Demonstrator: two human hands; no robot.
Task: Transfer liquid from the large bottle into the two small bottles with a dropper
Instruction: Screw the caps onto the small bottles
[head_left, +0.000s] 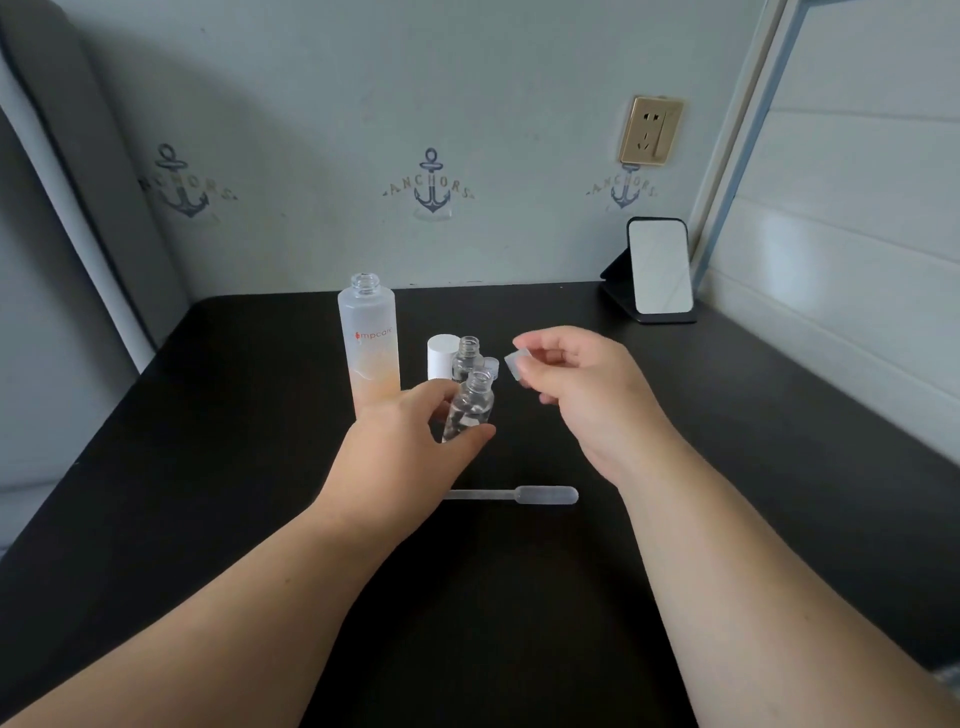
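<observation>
Clear small bottle (470, 410) gripped by left hand (410, 436); right hand (576, 384) fingers pinch translucent cap (514, 366).

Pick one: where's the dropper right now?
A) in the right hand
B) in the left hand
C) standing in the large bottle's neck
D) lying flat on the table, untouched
D: the dropper lies flat on the black table, nearer the camera than both hands; the left hand grips a small bottle and the right hand pinches a small clear cap.
</observation>
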